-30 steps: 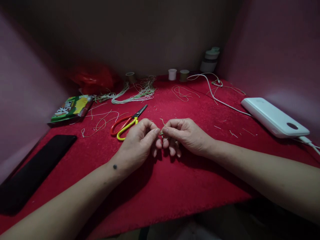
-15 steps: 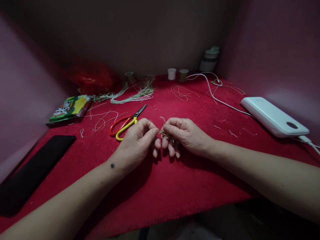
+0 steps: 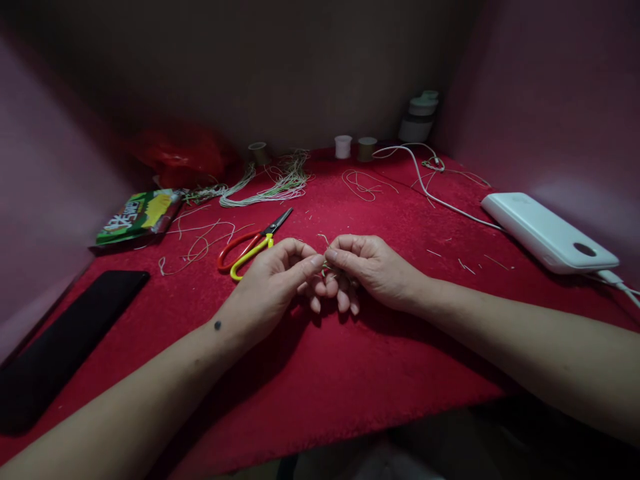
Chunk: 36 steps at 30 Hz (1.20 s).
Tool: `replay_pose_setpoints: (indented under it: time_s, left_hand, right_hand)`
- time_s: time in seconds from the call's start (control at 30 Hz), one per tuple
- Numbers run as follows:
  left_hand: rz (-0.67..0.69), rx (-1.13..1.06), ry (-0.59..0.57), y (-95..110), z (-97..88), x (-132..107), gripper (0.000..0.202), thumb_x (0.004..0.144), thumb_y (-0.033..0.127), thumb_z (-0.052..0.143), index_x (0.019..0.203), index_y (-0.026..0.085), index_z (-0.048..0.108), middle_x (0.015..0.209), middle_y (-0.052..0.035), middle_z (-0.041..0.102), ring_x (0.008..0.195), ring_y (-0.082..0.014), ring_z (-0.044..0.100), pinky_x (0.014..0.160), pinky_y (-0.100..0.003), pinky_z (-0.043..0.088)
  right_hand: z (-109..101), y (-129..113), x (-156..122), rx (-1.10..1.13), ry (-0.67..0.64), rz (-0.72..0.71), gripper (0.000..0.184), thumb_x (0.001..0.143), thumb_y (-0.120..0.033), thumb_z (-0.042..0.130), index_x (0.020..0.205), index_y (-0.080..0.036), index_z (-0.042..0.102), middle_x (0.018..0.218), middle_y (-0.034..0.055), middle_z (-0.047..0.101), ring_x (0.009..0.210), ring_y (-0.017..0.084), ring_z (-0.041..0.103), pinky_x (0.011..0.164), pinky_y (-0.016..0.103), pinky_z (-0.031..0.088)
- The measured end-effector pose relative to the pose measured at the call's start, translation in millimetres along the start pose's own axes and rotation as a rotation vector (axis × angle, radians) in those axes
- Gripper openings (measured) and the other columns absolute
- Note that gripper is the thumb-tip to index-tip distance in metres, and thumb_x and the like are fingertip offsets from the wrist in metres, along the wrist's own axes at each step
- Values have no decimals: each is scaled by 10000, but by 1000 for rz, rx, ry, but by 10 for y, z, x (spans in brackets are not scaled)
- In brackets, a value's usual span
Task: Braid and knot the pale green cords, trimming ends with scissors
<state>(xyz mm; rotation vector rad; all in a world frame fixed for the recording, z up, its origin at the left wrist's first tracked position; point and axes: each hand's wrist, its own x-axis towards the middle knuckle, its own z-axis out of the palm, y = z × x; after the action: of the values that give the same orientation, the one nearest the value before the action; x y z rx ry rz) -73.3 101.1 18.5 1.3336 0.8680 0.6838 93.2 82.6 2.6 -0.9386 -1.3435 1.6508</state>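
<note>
Over the red-covered bench [image 3: 320,387], the left hand [image 3: 280,275] and right hand [image 3: 370,269] meet, fingers of both pinched on a thin thread [image 3: 325,268] between them. Scissors [image 3: 270,231] lie just beside the left hand; farther back, a thread bundle [image 3: 280,193] rests near a spool [image 3: 259,154].

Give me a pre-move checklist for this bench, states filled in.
1. Cord held: ok, pinched at the fingertips of the left hand and right hand.
2. Detail of the cord between the fingers: cannot tell, mostly hidden.
3. Scissors pointing away from the hands: ok, blades aim toward the back.
4. Scissors handles well apart from the left hand: not ok, the yellow one sits right by it in view; contact unclear.
5. White cable away from the hands: ok, runs to the power bank on the right.
6. Red cloth free of offcuts: not ok, bits lie scattered.
</note>
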Motion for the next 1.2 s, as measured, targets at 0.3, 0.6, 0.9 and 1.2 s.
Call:
replay_pose_setpoints:
  time_s: [0.3,0.6,0.9,1.2]
  left_hand:
    - [-40,30,18,2,3,13,163,811,230,610,718,161,495,578,11,629,427,-92,562,417,-192,442]
    - [-41,97,69,38,8,-11,171,831,233,601,723,170,485,611,17,648,423,-80,554,399,-184,399]
    - [-56,38,67,52,25,-38,166,804,208,607,709,174,476,587,1,666,410,-104,578,395,-193,400]
    - [-62,74,115,33,15,-31,199,797,240,641,685,171,492,585,18,647,394,-90,555,379,-191,403]
  right_hand:
    - [3,-10,0,-14,19,15,226,942,-244,405,742,-156,464,583,-5,599,393,90,552,324,179,443]
    - [29,-6,-13,-47,72,-14,177,937,-236,409,780,-165,452,648,-6,619,378,81,550,303,166,428]
    - [39,-17,-26,-90,79,-39,176,937,-257,423,792,-168,466,642,-17,616,363,69,535,281,143,390]
    - [23,6,-15,-91,45,-44,184,910,-291,479,782,-159,482,625,-10,626,367,66,536,299,145,406]
